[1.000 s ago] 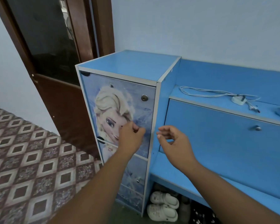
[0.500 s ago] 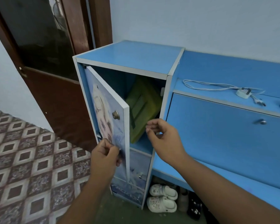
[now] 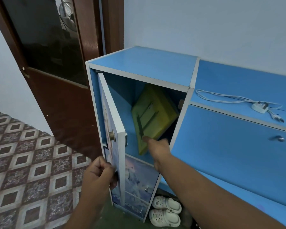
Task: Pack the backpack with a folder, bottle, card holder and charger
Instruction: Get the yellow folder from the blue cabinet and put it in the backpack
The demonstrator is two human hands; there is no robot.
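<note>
A green folder (image 3: 153, 113) leans tilted inside the upper compartment of a tall blue cabinet (image 3: 142, 65). My right hand (image 3: 158, 148) reaches into the compartment and grips the folder's lower edge, thumb on its front and fingers hidden behind it. My left hand (image 3: 98, 177) is closed on the lower edge of the cabinet door (image 3: 112, 119), which stands swung open to the left. A white charger (image 3: 258, 107) with its coiled cable lies on the blue shelf to the right. No backpack, bottle or card holder is in view.
A low blue unit with a knobbed flap (image 3: 278, 138) runs to the right of the cabinet. White clogs (image 3: 165, 210) sit on the floor below it. A dark brown door (image 3: 64, 104) stands behind on the left, above patterned floor tiles (image 3: 23, 162).
My left hand has pulled the cabinet door from shut to wide open. My right hand has moved from the cabinet's edge into the compartment and onto the folder.
</note>
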